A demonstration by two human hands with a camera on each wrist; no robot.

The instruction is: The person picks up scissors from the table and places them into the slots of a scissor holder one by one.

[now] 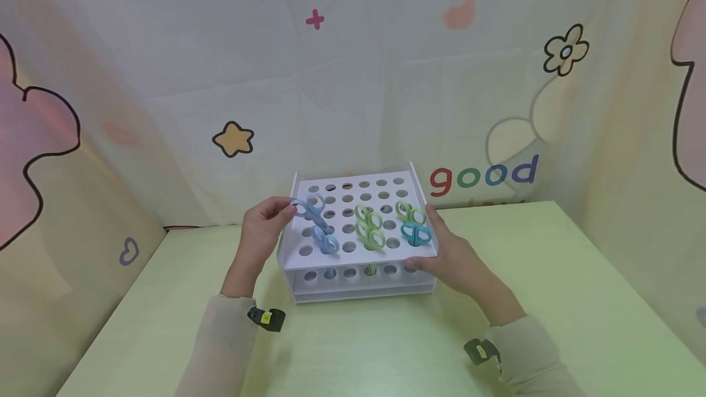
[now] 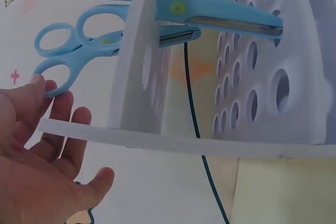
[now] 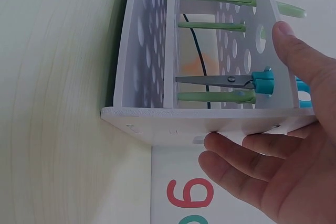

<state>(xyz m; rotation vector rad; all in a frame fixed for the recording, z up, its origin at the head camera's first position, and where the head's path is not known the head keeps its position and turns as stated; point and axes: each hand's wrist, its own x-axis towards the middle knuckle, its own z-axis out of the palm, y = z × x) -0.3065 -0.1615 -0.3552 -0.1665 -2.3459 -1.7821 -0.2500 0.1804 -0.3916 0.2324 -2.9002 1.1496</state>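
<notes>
My left hand (image 1: 260,233) pinches one handle loop of light blue scissors (image 2: 86,53) between thumb and fingers. In the left wrist view their blades pass through the top panel of the white rack (image 1: 353,262), with the tip short of the lower panel. Other light blue scissors (image 2: 210,14) stand nearer the front, their tip at a hole of the lower panel. At the rack's right end my right hand (image 1: 455,257) grips it, thumb over the top panel's edge and fingers against the side panel. Teal scissors (image 3: 262,82) sit close to that thumb.
Several green scissors (image 1: 371,236) stand handles up in the rack's middle and right columns. The rack rests on a pale green table (image 1: 353,348), near a printed backdrop cloth (image 1: 353,109). A dark line (image 2: 191,98) shows behind the rack.
</notes>
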